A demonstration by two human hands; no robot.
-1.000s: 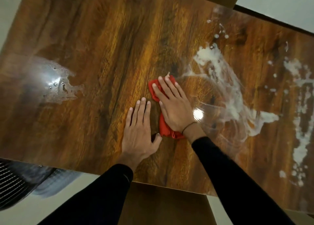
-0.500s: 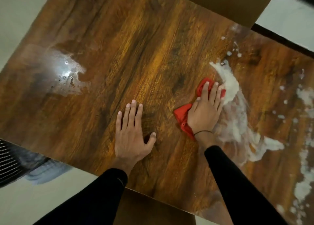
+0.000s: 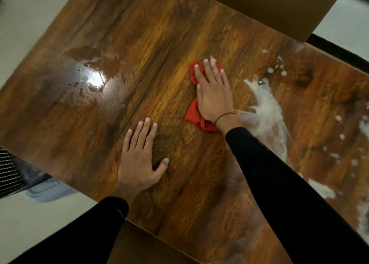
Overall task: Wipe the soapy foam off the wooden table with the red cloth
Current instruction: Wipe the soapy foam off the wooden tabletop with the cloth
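Observation:
My right hand lies flat on the crumpled red cloth and presses it onto the wooden table near the middle. The cloth shows beyond my fingertips and beside my wrist. White soapy foam streaks the table just right of that hand, with more blobs and smears toward the right edge. My left hand rests palm down on dry wood nearer me, fingers spread, holding nothing.
A wet, shiny patch reflects a lamp on the left part of the table. A brown chair back stands at the far edge, another brown chair at the near edge. Pale floor surrounds the table.
My right hand has swept the cloth left and away from the foam, back toward the table's middle, after reaching into the foam half a second ago. My left hand stayed planted.

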